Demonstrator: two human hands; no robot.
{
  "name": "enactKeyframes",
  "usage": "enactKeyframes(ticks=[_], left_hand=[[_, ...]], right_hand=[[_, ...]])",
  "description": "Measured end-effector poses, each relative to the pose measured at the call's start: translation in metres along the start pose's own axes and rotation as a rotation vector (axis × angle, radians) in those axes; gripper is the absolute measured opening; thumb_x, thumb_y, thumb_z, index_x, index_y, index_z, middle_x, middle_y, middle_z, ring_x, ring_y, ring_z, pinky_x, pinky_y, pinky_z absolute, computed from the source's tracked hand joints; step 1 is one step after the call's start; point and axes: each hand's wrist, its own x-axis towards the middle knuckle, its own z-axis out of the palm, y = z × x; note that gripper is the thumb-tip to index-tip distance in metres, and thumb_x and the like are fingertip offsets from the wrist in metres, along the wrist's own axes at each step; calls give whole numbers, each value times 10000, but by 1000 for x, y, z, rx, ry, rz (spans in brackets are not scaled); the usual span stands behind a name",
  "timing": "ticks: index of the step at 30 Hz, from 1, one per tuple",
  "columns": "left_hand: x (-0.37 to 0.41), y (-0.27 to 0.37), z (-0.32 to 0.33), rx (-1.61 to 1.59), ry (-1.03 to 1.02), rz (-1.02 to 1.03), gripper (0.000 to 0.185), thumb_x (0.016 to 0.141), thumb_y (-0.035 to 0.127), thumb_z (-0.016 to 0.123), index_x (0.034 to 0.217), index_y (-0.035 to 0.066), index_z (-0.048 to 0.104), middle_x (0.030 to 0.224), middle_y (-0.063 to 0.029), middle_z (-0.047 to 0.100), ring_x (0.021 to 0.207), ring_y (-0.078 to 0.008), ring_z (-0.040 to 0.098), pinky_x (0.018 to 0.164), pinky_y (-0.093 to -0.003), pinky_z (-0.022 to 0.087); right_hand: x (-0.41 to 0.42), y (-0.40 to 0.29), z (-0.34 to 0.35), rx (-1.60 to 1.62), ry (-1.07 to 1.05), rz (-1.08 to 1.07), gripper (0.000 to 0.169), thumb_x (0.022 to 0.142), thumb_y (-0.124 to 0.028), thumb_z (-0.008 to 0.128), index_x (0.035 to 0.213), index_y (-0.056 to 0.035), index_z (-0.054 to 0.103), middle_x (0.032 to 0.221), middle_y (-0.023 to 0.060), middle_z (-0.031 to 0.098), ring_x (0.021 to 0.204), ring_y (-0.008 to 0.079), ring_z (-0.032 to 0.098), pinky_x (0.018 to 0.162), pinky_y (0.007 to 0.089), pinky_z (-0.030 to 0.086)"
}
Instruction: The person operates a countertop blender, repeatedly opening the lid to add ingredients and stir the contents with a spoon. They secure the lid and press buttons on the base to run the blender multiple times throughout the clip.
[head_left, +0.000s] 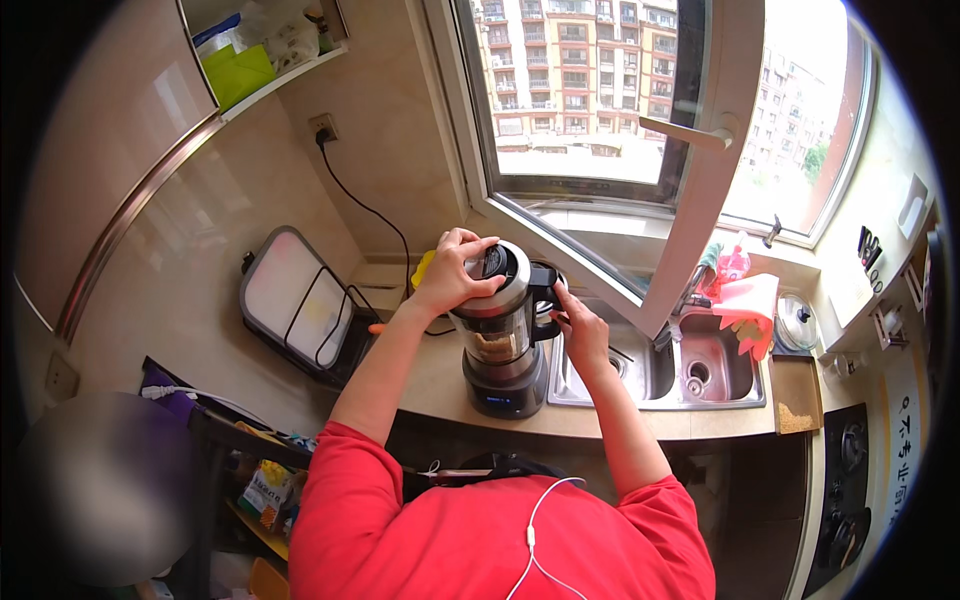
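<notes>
A countertop blender (504, 386) stands on the counter in front of me, with a lit display on its dark base. Its clear jug (491, 330) is seated on the base, and a light brown substance (495, 346) shows low inside. My left hand (454, 274) lies over the jug's lid (517, 262), thumb and fingers spread across the metal rim and dark cap. At the jug's right side, my right hand (581, 322) is closed around the black handle (544, 300). Part of the handle is hidden by the fingers.
An open window sash (697, 165) reaches over the double-bowl steel sink (660, 401) to the right. Left of the blender, a cutting board (296, 285) leans in a black rack. A cord runs to the wall socket (324, 127). Beyond the sink are pink rubber gloves (750, 300) and a tray (795, 382).
</notes>
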Motion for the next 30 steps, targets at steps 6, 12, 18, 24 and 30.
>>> enactKeyframes(ticks=[6, 12, 18, 24, 30], left_hand=[[-3, 2, 3, 54, 16, 42, 523, 706, 309, 808, 1170, 83, 722, 1062, -122, 578, 1069, -285, 538, 960, -376, 454], [9, 2, -4, 42, -150, -60, 526, 747, 364, 790, 1199, 106, 715, 1080, -134, 567, 1103, -293, 526, 985, -385, 441], [8, 4, -7, 36, -191, -118, 667, 731, 429, 798, 1313, 141, 642, 1149, -138, 560, 1173, -302, 509, 1015, -393, 431], [1, 2, -26, -109, -279, -39, 819, 708, 340, 832, 1444, 176, 512, 1343, -131, 540, 1282, -283, 490, 1084, -387, 401], [5, 3, -28, -341, -287, -76, 735, 653, 156, 849, 1329, 85, 568, 1302, -69, 553, 1190, -199, 560, 1065, -335, 429]], right_hand=[[-2, 4, 4, 1, -12, 17, 578, 839, -88, 717, 1381, -208, 557, 1150, 117, 689, 922, 324, 694, 735, 411, 547], [-1, 4, 1, -12, -8, 5, 560, 857, -120, 705, 1387, -220, 552, 1132, 112, 695, 915, 322, 694, 721, 414, 544], [-1, 3, -1, -12, -38, 27, 545, 866, -151, 707, 1383, -230, 555, 1138, 102, 694, 923, 326, 689, 728, 418, 544], [-1, 0, -1, -19, -28, 30, 534, 874, -170, 705, 1382, -239, 556, 1151, 97, 691, 933, 323, 687, 731, 415, 546], [-3, 7, 5, 17, 51, -48, 617, 872, -141, 681, 1433, -310, 489, 1027, 66, 680, 825, 334, 674, 646, 447, 530]])
